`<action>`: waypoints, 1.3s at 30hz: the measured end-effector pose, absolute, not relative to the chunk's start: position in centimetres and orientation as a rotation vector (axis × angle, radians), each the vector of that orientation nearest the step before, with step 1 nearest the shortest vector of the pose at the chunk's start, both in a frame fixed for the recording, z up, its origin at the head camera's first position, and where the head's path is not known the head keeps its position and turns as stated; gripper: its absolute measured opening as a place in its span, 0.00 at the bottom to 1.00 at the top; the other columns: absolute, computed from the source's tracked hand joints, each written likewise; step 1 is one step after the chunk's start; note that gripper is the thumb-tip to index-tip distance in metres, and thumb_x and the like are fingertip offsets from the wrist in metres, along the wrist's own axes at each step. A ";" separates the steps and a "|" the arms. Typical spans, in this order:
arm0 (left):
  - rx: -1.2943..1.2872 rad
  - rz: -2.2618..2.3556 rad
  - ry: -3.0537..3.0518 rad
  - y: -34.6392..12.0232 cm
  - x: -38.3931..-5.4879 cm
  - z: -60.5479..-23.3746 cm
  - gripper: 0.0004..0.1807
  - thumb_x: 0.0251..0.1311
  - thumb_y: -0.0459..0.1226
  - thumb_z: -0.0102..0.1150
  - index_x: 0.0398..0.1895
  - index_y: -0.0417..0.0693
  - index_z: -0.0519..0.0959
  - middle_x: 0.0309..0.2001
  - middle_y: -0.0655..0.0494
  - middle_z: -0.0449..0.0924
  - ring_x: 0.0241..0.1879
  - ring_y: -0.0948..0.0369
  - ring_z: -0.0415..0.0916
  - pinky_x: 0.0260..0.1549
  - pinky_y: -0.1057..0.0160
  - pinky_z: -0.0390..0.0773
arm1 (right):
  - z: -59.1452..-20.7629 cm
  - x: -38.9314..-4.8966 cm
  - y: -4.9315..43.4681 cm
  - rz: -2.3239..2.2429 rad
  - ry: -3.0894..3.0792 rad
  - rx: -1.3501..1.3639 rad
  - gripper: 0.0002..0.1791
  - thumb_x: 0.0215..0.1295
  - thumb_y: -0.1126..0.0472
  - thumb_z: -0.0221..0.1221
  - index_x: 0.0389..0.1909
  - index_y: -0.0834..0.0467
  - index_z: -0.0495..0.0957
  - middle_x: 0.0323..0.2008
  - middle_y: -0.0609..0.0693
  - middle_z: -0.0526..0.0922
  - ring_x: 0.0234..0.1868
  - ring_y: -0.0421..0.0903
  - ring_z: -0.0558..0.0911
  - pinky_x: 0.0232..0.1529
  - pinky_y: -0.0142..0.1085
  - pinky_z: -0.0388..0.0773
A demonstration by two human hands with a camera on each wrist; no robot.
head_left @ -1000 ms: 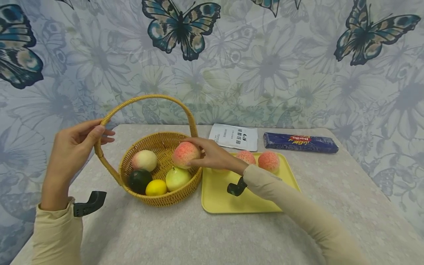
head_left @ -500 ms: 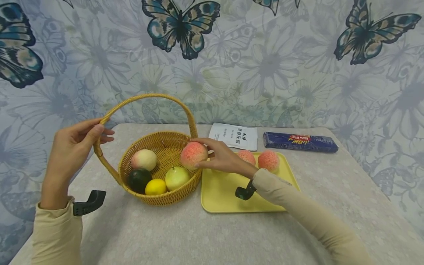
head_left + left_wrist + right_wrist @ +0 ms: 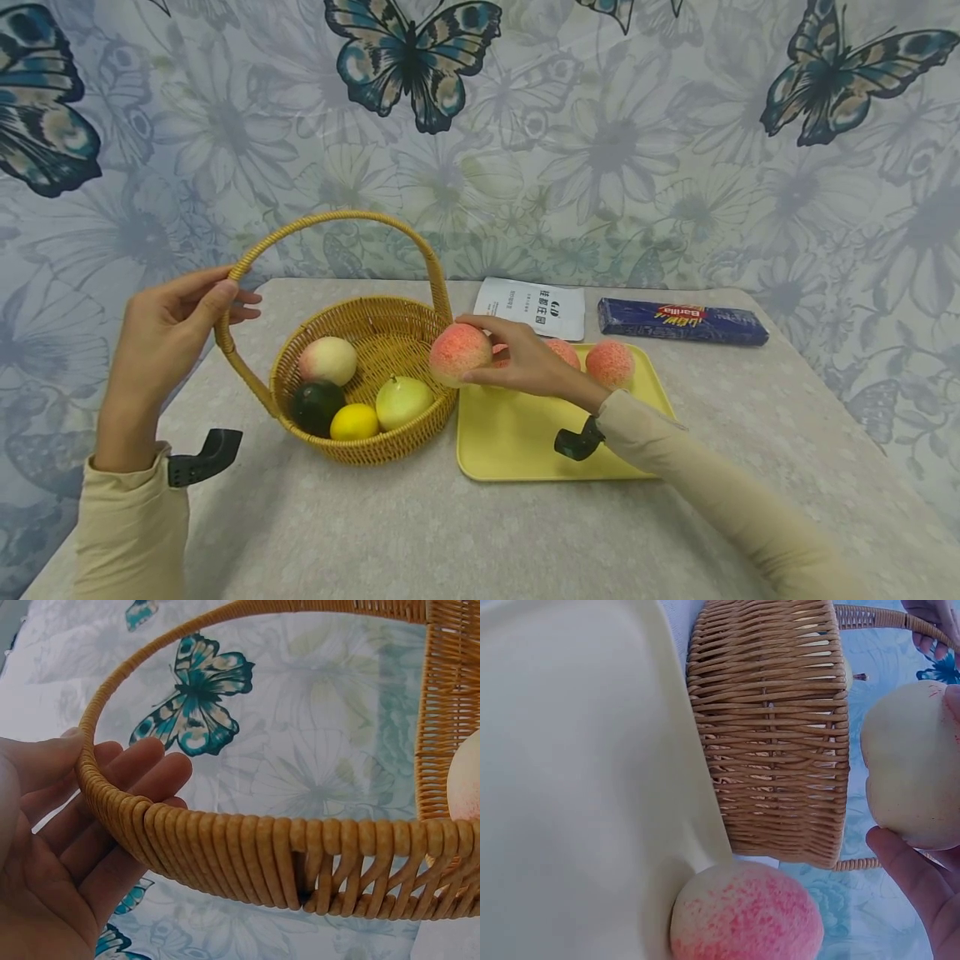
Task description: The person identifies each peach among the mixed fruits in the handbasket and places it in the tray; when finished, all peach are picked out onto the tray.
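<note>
In the head view, my left hand holds the left side of the wicker basket's handle between thumb and fingers. Pinched at the fingertips of my right hand is a pink peach, raised over the basket's right rim beside the tray. Inside the basket lie a paler peach, a dark green avocado, a lemon and a green pear. The right wrist view shows the held peach from its pale underside, with the basket wall beyond it.
A yellow tray stands right of the basket. Along its back are pink peaches, one partly hidden by my right hand. Behind the tray lie a white pouch and a blue Barilla pack; a butterfly-patterned wall rises at the back.
My right hand has carried the peach rightward, from above the basket's inside to over its right rim. The left hand stays on the handle.
</note>
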State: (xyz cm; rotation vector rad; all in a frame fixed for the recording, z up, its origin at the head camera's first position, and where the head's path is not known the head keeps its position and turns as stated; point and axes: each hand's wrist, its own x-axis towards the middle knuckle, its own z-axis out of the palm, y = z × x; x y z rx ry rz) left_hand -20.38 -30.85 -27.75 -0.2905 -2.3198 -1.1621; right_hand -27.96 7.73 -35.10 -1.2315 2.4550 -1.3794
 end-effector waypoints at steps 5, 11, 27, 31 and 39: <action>-0.293 -1.168 -2.318 -30.8 -20.4 -27.7 0.20 0.68 0.35 0.52 0.60 0.35 0.74 0.34 0.75 0.81 0.31 0.75 0.82 0.32 0.80 0.76 | -35.4 -27.8 8.7 -1.400 2.442 -1.191 0.39 0.57 0.53 0.68 0.69 0.50 0.65 0.62 0.48 0.73 0.51 0.46 0.80 0.46 0.33 0.80; -0.281 -1.161 -2.324 -30.8 -20.3 -27.6 0.19 0.68 0.35 0.52 0.60 0.35 0.74 0.34 0.76 0.81 0.31 0.76 0.82 0.32 0.80 0.76 | -35.5 -27.6 9.5 -1.407 2.442 -1.159 0.38 0.56 0.53 0.69 0.68 0.51 0.65 0.60 0.48 0.74 0.51 0.45 0.81 0.46 0.33 0.80; -0.298 -1.166 -2.321 -30.9 -20.4 -27.7 0.20 0.69 0.35 0.52 0.60 0.35 0.74 0.34 0.74 0.81 0.32 0.75 0.82 0.33 0.80 0.77 | -36.5 -27.1 11.0 -1.335 2.489 -1.145 0.36 0.54 0.54 0.70 0.65 0.49 0.67 0.60 0.45 0.73 0.49 0.44 0.80 0.45 0.33 0.80; -0.287 -1.156 -2.328 -30.9 -20.4 -27.7 0.20 0.69 0.35 0.52 0.60 0.35 0.74 0.34 0.75 0.81 0.32 0.75 0.82 0.33 0.80 0.76 | -36.9 -27.1 11.3 -1.333 2.479 -1.150 0.37 0.54 0.54 0.70 0.65 0.51 0.67 0.61 0.45 0.72 0.49 0.44 0.80 0.44 0.33 0.81; -0.273 -1.146 -2.336 -30.8 -20.3 -27.7 0.20 0.69 0.36 0.52 0.60 0.36 0.73 0.34 0.76 0.81 0.32 0.76 0.82 0.33 0.81 0.76 | -38.0 -27.1 11.8 -1.290 2.452 -1.144 0.38 0.55 0.52 0.69 0.66 0.51 0.66 0.61 0.45 0.72 0.50 0.43 0.80 0.44 0.33 0.81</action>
